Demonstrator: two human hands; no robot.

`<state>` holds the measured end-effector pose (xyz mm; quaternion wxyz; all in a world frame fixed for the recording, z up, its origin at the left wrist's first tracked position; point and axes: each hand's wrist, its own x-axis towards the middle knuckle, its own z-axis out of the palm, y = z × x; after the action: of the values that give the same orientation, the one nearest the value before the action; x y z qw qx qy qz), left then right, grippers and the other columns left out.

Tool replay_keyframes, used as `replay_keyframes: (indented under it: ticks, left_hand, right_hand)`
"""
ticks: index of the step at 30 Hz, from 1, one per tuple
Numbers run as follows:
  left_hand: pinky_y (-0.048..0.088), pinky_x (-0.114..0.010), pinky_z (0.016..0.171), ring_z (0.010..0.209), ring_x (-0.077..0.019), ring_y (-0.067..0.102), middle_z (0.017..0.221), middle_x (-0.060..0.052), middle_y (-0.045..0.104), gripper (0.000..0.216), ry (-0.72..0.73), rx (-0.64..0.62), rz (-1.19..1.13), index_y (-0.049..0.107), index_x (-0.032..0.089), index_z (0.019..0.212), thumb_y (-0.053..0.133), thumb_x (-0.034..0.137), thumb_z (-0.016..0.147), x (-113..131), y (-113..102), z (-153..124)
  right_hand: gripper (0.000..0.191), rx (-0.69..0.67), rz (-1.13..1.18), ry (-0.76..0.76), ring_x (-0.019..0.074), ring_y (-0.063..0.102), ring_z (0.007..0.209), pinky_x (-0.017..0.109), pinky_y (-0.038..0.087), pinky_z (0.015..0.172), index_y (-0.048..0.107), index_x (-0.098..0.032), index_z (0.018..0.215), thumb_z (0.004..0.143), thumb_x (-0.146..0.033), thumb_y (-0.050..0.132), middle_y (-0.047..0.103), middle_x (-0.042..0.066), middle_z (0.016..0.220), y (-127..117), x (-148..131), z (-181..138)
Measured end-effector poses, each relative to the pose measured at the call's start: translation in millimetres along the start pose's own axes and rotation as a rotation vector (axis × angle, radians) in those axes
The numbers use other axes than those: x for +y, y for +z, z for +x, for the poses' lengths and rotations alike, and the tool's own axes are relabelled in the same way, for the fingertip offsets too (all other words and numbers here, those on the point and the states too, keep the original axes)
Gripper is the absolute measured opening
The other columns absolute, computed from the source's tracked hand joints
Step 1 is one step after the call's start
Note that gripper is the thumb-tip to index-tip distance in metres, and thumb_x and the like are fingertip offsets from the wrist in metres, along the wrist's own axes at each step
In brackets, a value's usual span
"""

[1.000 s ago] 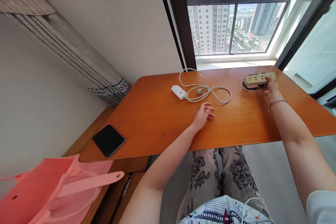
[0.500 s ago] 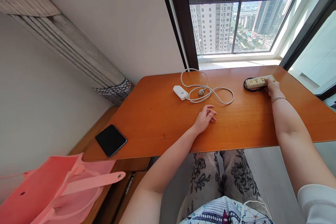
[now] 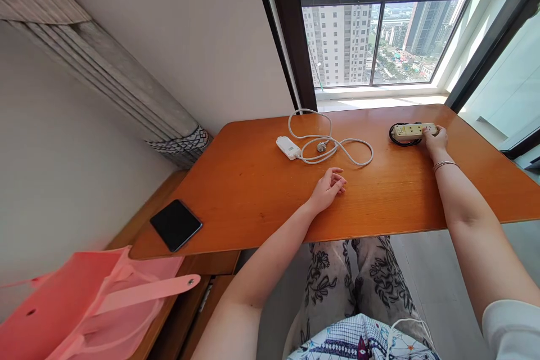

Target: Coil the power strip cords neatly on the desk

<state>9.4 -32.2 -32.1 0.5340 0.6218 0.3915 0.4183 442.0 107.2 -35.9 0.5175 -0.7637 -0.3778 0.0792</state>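
Note:
A cream power strip with a black cord bundled around it lies at the far right of the table. My right hand grips its right end, thumb on the near side and fingers behind. On the wooden tabletop, my left hand rests on its side, fingers loosely bent and apart, holding nothing. Just beyond it lies a white cable in loose loops, with a metal-pronged plug among them and a white box-shaped end at the left.
A black tablet or phone lies near the left front corner of the orange-brown table. Below that corner sits a pink bag with a strap. A window is behind the table, and a tied curtain hangs at the left.
The power strip has turned slightly and now lies more level, with my right hand shifted round to its right end. My left hand stays in place. The view has moved slightly.

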Motion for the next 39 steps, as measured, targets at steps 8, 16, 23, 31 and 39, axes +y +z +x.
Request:
replay_keyframes:
  ticks: [8,16,23,31,39]
  left_hand:
    - [0.054,-0.026,0.064,0.068,-0.0119,0.069,0.091,-0.001,0.065,0.037,-0.011,0.002,0.007,0.054,0.02,0.111,0.069,0.042,0.085,0.3,-0.1,0.3]
    - [0.054,-0.024,0.063,0.068,-0.0113,0.069,0.092,-0.001,0.065,0.038,0.01,0.004,-0.005,0.054,0.02,0.112,0.07,0.043,0.086,-1.3,-0.2,0.3]
    - [0.055,-0.025,0.063,0.069,-0.0113,0.069,0.096,-0.001,0.064,0.037,0.019,0.024,0.002,0.052,0.021,0.114,0.067,0.042,0.087,-4.2,-1.4,1.1]
    - [0.054,-0.023,0.063,0.07,-0.0106,0.069,0.101,-0.003,0.066,0.03,0.055,0.166,0.106,0.054,0.02,0.112,0.064,0.031,0.086,-5.6,-10.5,4.9]
    - [0.055,-0.027,0.068,0.072,-0.0121,0.07,0.108,-0.006,0.069,0.028,0.054,0.278,0.145,0.056,0.02,0.109,0.064,0.025,0.083,-5.2,-14.3,9.7]
  right_hand:
    - [0.067,0.023,0.0,0.007,0.0322,0.037,0.149,0.046,0.023,0.128,0.043,-0.007,0.14,0.083,-0.029,0.069,0.042,0.026,0.155,-3.3,-22.7,-21.3]
    - [0.054,0.015,0.141,-0.201,0.0276,0.04,0.145,0.046,0.026,0.126,0.049,-0.015,0.132,0.08,-0.017,0.062,0.043,0.019,0.15,3.9,-52.5,-71.7]
    - [0.039,-0.564,0.083,-0.573,0.0302,0.055,0.132,0.052,0.039,0.117,0.065,-0.022,0.119,0.082,-0.033,0.068,0.063,0.012,0.132,28.8,-80.9,-160.9]
    - [0.042,-0.741,-0.375,-0.79,0.0344,0.057,0.129,0.055,0.036,0.114,0.068,-0.019,0.128,0.088,-0.034,0.066,0.07,0.016,0.127,23.0,-100.3,-207.5]
    - [0.018,-0.764,-0.119,-0.915,0.026,0.064,0.097,0.046,0.042,0.1,0.072,-0.022,0.103,0.089,-0.025,0.061,0.073,0.008,0.094,19.5,-93.9,-208.8]
